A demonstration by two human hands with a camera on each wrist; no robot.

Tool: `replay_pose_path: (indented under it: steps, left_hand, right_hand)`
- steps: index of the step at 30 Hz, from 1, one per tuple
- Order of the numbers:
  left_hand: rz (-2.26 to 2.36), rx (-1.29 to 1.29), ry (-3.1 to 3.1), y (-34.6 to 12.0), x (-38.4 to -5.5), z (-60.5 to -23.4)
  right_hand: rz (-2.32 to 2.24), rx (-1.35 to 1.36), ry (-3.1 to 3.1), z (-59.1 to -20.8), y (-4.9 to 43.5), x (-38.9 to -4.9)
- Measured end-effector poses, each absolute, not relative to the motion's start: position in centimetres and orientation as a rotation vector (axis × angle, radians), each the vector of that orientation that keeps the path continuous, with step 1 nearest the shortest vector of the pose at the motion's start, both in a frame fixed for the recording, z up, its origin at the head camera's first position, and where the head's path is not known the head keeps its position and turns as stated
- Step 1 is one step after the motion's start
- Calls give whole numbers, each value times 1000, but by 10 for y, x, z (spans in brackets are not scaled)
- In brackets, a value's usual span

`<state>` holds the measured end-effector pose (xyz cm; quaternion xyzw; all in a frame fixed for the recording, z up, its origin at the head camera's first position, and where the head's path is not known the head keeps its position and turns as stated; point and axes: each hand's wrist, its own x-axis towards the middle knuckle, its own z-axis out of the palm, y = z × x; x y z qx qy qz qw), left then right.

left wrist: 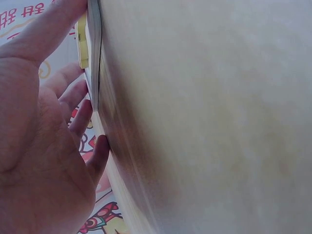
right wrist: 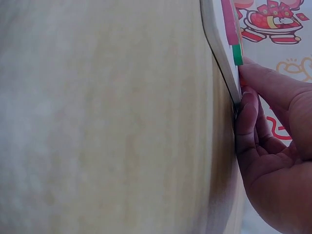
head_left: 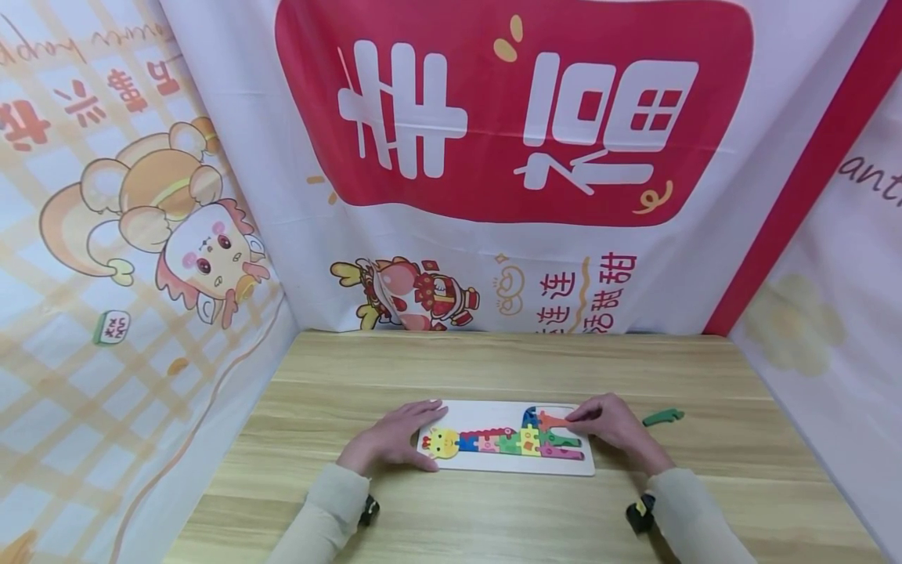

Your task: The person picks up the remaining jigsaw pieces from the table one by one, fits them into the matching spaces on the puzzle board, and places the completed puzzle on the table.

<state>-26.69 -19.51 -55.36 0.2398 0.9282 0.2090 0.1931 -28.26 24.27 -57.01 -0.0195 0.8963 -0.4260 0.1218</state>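
Note:
A white puzzle board [head_left: 507, 464] lies lengthwise on the table, bearing a giraffe of coloured pieces with its yellow head [head_left: 442, 443] at the left. My left hand [head_left: 398, 435] spans the board's left end, thumb at the near corner and fingers spread at the far one. At the right end, my right hand [head_left: 609, 419] pinches an orange leg piece [head_left: 552, 421] over the giraffe's hind part. Beside it lie a green leg piece [head_left: 564, 441] and a pink one [head_left: 561, 453]. In the right wrist view, the thumb and index finger meet at the board edge [right wrist: 219, 44].
A loose dark green piece [head_left: 664, 417] lies on the wooden table [head_left: 479, 521] right of the board, beyond the right wrist. Printed cloth hangs behind [head_left: 493, 235] and on both sides of the table. A dark wrist device [head_left: 640, 514] sits below the right sleeve.

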Motion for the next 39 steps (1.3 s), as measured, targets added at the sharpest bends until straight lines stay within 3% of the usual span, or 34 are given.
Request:
replay_pose_path:
  steps: [13, 24, 39]
  left_hand:
    - [595, 650, 2585, -195, -267, -554]
    - [595, 667, 2593, -196, -267, -552]
    - [603, 689, 2586, -197, -268, -554]
  right_hand:
    - [-1253, -166, 2594, -564, 258, -279]
    - [-1222, -99, 2753, -542, 329, -270]
    - [-988, -72, 2890, -553, 398, -257]
